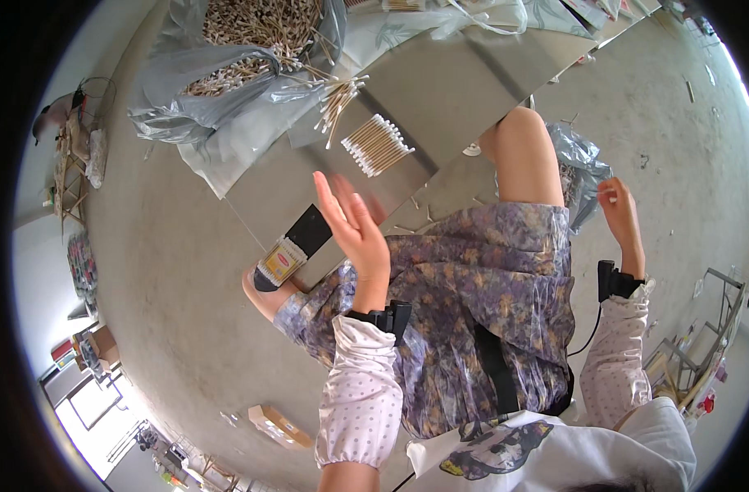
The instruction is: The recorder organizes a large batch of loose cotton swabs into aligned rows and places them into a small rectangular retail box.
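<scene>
My left hand (362, 244) is raised over the table's near edge, fingers stretched and partly blurred, holding nothing. Just beyond it a neat row of cotton swabs (377, 146) lies flat on the metal tabletop (452, 86). A loose cluster of cotton swabs (338, 102) spills beside that row. Off to the right, beyond my knee, my right hand (620, 215) has its fingers curled together next to a grey plastic bag (583, 168); a small whitish bit shows at the fingertips, too small to name. A labelled pack of cotton swabs (283, 261) sits at the table's left corner, beside a black pad (310, 230).
A big grey plastic bag (165, 98) heaped with cotton swabs (260, 29) stands at the far left of the table. Swabs lie scattered on the concrete floor (202, 328). A cardboard box (278, 426) is at lower left, and a metal frame (710, 320) at right.
</scene>
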